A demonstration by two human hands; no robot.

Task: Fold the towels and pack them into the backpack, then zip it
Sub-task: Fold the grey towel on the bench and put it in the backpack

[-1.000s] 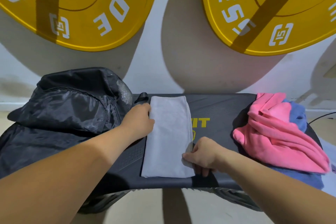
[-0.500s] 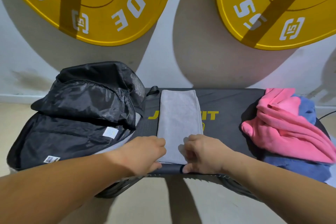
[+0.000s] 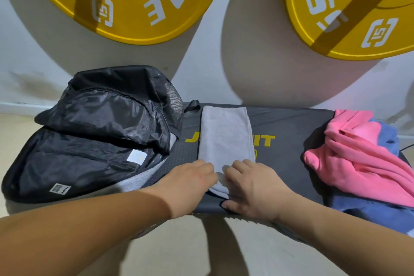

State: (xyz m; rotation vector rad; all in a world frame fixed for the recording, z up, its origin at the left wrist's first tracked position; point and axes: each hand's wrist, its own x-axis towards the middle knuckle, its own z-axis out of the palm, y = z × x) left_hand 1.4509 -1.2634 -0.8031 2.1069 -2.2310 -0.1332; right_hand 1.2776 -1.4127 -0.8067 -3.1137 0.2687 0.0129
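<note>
both hands (image 3: 190,182) (image 3: 251,182) grip the grey towel's (image 3: 225,134) near edge, fingers curled.

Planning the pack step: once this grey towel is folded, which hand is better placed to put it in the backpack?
Probably left: the left hand is beside the open backpack; the right hand is across the grey towel.
</note>
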